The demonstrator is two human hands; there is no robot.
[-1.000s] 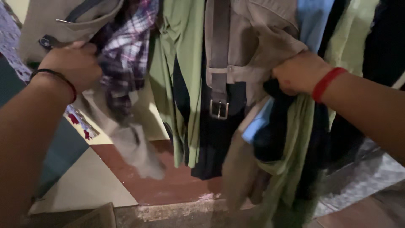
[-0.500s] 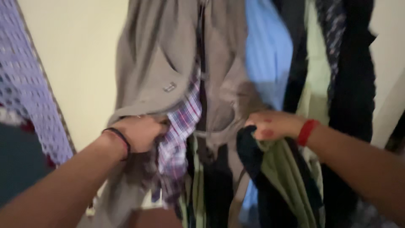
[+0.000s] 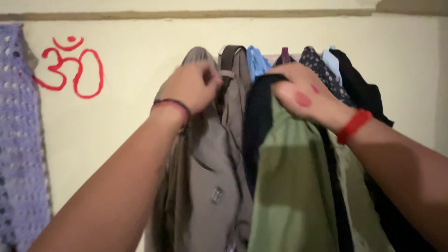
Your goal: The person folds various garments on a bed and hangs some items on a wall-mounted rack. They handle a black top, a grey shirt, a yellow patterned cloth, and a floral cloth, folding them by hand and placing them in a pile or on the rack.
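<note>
We see one sign: a red painted curly symbol (image 3: 70,67) on the cream wall (image 3: 126,116), upper left.

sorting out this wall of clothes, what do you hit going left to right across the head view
Purple crochet cloth → red painted symbol → left hand on the grey-brown coat → green garment under the right hand → dark garment at the far right.

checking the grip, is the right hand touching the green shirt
Touching. The head view shows the right hand resting on the top of the green shirt, fingers curled over its upper edge with no gap.
</note>
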